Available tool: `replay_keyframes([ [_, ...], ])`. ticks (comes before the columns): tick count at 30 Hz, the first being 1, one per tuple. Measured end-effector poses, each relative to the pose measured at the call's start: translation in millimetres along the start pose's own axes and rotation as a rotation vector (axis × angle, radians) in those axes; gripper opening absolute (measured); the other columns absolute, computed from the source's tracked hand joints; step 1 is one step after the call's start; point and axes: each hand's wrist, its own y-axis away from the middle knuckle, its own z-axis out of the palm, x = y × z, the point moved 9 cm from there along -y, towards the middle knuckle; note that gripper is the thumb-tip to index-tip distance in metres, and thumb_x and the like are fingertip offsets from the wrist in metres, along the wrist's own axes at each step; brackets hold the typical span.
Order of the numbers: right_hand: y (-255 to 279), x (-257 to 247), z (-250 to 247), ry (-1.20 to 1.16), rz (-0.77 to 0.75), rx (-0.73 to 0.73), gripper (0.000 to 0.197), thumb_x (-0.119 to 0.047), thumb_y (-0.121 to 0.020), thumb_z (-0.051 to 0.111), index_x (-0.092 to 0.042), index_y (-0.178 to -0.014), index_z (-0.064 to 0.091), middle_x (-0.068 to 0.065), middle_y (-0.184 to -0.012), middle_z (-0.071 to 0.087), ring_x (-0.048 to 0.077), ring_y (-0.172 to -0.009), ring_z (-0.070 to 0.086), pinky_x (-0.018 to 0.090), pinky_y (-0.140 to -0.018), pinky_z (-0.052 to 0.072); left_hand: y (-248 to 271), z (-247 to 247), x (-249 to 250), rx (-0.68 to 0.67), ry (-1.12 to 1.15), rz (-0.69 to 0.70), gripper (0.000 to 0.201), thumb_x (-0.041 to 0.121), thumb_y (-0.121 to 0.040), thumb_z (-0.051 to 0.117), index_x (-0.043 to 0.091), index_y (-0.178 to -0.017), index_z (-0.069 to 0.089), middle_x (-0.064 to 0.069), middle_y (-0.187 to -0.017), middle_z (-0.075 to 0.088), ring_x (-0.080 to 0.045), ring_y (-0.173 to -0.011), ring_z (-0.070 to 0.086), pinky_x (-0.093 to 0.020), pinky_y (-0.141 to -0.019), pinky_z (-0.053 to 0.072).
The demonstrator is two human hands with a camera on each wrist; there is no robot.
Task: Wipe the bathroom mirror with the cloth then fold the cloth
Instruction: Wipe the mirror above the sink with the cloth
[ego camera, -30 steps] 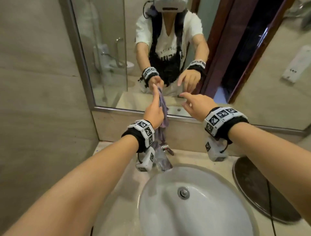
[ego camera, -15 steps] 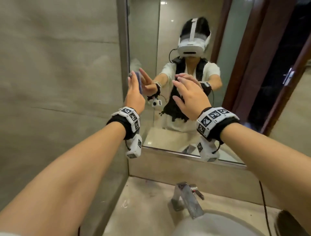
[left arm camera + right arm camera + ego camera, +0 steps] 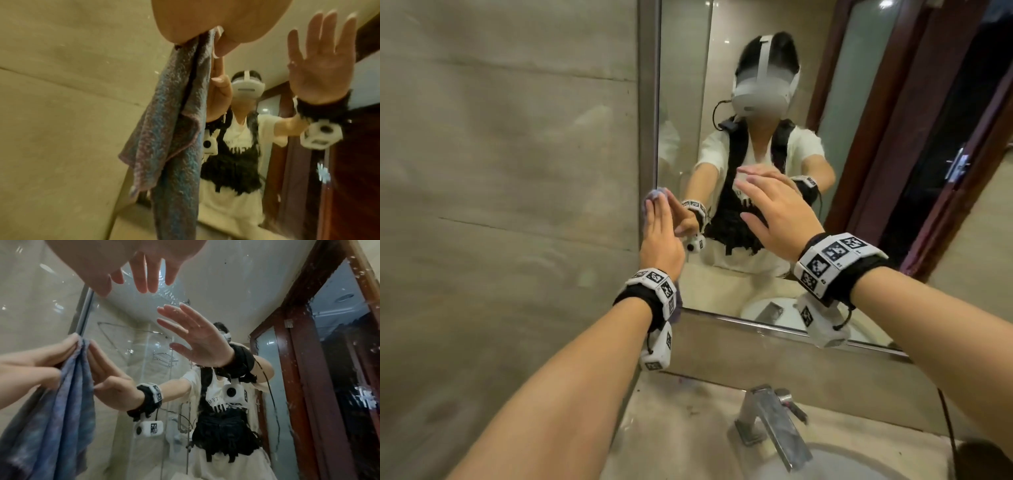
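I get soft, warm indoor light with no hard shadows. The head view bends strongly at its edges, and the mirror (image 3: 842, 192) shows a ceiling lamp's glare above my fingers. My left wrist feed is yellowish, grainy and blurred around the cloth (image 3: 170, 123). The right wrist feed is cooler, with bright water spots glinting beyond the fingers.
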Motion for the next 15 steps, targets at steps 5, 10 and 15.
replay_keyframes([
  [5,16,-4,20,0.006,-0.018,-0.040,0.047,-0.020,-0.085,0.057,0.001,-0.128,0.052,0.022,-0.122,0.058,0.037,-0.113,0.055,0.047,-0.096,0.046,41,34,-36,-0.089,0.004,-0.102,0.076,-0.008,-0.084,0.032,0.010,-0.149,-0.004,-0.004,-0.158,-0.003,-0.017,-0.146,-0.005,-0.032,-0.118,0.016],
  [10,36,-16,47,-0.002,-0.027,-0.095,0.047,-0.020,-0.086,0.054,0.002,-0.127,0.052,0.023,-0.120,0.058,0.038,-0.109,0.057,0.045,-0.095,0.044,78,63,-60,-0.209,0.082,-0.221,0.082,-0.016,-0.080,0.031,0.010,-0.148,-0.007,-0.005,-0.158,-0.009,-0.018,-0.145,-0.009,-0.032,-0.116,0.016],
  [15,54,-20,64,-0.017,-0.018,-0.145,0.047,-0.022,-0.086,0.050,0.002,-0.127,0.053,0.025,-0.119,0.059,0.039,-0.109,0.057,0.043,-0.094,0.044,107,84,-75,-0.312,0.179,-0.414,0.079,-0.014,-0.085,0.030,0.014,-0.149,-0.008,-0.007,-0.157,-0.012,-0.028,-0.144,0.012,-0.033,-0.112,0.022],
])
